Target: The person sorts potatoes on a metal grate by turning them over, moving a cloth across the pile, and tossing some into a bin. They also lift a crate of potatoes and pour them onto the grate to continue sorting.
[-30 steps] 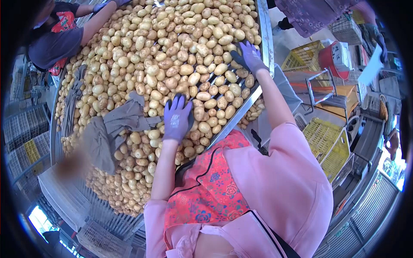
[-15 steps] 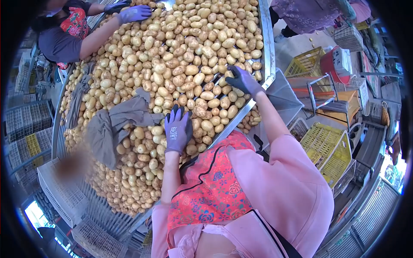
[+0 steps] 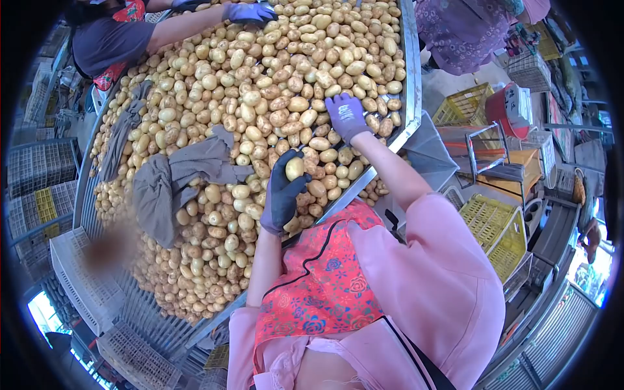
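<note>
My left hand [image 3: 281, 195], in a purple and dark glove, is turned palm up with its fingers closed around one potato [image 3: 294, 169]. Beyond it, my right hand [image 3: 347, 117] lies back up on the potato pile [image 3: 279, 84], near the table's right rim. Its fingers curl down among the potatoes, and whatever is under them is hidden. A crumpled grey cloth [image 3: 156, 188] lies on the pile to the left of my left hand.
A metal rim [image 3: 411, 84] edges the sorting table. Across the pile, a co-worker's gloved hand [image 3: 250, 12] touches potatoes. Another person [image 3: 455, 32] stands at upper right. Yellow crates [image 3: 491, 224] and a red bucket [image 3: 504, 114] stand right; a white crate [image 3: 84, 279] stands left.
My left hand has turned from palm down to palm up and now holds a potato. My right hand has moved left, its fingers now curled. The co-worker's hand has shifted right.
</note>
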`<state>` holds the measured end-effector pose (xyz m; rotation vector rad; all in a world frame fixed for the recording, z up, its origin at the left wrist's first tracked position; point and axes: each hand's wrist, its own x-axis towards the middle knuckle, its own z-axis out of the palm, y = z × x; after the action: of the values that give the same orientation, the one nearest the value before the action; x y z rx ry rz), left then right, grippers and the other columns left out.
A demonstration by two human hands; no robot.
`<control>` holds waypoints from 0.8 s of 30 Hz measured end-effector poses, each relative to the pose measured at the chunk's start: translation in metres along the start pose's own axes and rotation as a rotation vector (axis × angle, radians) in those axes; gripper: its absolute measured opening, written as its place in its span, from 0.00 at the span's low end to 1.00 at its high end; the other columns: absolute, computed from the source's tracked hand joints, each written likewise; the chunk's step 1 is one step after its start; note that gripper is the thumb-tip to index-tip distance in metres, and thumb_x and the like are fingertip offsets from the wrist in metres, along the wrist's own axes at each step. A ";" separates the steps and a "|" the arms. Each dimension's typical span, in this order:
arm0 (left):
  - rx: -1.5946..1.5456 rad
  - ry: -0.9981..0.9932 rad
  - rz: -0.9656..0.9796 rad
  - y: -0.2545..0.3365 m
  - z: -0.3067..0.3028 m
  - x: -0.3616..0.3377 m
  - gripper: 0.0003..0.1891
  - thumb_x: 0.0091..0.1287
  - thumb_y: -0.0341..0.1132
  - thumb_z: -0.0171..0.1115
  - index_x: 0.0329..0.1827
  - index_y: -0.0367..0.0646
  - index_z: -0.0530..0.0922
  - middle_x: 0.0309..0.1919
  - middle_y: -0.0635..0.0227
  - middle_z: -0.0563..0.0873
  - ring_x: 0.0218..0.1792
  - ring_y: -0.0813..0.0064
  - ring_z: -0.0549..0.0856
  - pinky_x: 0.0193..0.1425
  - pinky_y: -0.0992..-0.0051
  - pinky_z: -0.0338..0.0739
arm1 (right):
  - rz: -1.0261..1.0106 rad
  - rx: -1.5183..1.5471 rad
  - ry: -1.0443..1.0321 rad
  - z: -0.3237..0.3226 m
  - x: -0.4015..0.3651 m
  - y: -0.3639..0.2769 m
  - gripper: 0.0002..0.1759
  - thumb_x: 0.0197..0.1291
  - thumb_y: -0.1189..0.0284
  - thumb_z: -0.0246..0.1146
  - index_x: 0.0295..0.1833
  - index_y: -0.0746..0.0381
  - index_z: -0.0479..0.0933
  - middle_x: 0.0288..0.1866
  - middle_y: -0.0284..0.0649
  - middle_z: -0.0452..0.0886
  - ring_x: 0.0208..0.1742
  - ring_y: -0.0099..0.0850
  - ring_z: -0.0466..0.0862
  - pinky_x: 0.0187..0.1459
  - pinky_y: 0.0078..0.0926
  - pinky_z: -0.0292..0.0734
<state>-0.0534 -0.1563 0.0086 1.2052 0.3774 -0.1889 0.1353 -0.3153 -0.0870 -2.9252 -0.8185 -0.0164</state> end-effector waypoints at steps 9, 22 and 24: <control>0.115 -0.038 0.020 -0.009 -0.007 0.000 0.33 0.58 0.22 0.60 0.70 0.42 0.66 0.62 0.63 0.76 0.49 0.80 0.76 0.43 0.82 0.73 | -0.110 0.503 0.254 -0.040 -0.042 0.014 0.19 0.63 0.68 0.59 0.59 0.56 0.75 0.51 0.51 0.81 0.54 0.49 0.80 0.55 0.40 0.76; 0.388 -0.225 -0.074 -0.011 -0.029 0.000 0.27 0.57 0.21 0.61 0.63 0.40 0.72 0.54 0.68 0.78 0.58 0.75 0.74 0.64 0.74 0.69 | 1.115 0.363 0.488 -0.078 -0.206 0.274 0.23 0.69 0.70 0.55 0.67 0.66 0.67 0.62 0.51 0.75 0.61 0.42 0.76 0.62 0.35 0.69; 0.323 -0.206 -0.118 -0.019 -0.029 -0.001 0.27 0.57 0.21 0.62 0.63 0.41 0.72 0.54 0.68 0.78 0.58 0.75 0.75 0.64 0.74 0.69 | 0.837 0.184 0.385 -0.043 -0.191 0.271 0.21 0.67 0.71 0.55 0.63 0.66 0.70 0.58 0.55 0.76 0.58 0.48 0.77 0.60 0.40 0.70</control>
<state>-0.0655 -0.1363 -0.0164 1.4660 0.2426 -0.4864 0.1135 -0.6485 -0.0777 -2.7084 0.4433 -0.3895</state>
